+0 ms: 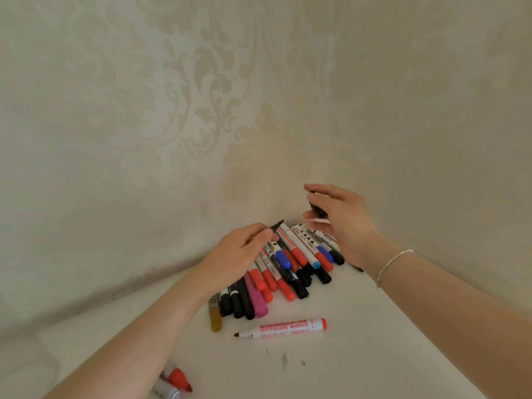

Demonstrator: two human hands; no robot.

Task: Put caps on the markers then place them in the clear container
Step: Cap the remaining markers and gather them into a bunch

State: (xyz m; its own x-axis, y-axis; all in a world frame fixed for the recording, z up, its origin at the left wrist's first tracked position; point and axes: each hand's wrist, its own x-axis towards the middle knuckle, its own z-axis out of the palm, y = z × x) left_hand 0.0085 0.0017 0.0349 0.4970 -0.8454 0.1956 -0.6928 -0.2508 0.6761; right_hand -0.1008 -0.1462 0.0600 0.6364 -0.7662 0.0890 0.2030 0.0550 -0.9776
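A pile of markers (288,266) with red, black, blue and pink caps lies on the white table near the wall corner. My left hand (239,254) rests over the pile's left side and pinches an uncapped black marker (277,225) whose tip points up and right. My right hand (339,217) hovers above the pile's right end, fingers curled around a small dark cap (316,210). An uncapped red whiteboard marker (283,329) lies alone in front of the pile, tip to the left. No clear container is in view.
A red cap (180,378) and a silver marker body (164,390) lie at the bottom left beside my left forearm. Small ink marks (285,359) dot the table (359,341). Patterned cream walls (201,110) meet in a corner just behind the pile.
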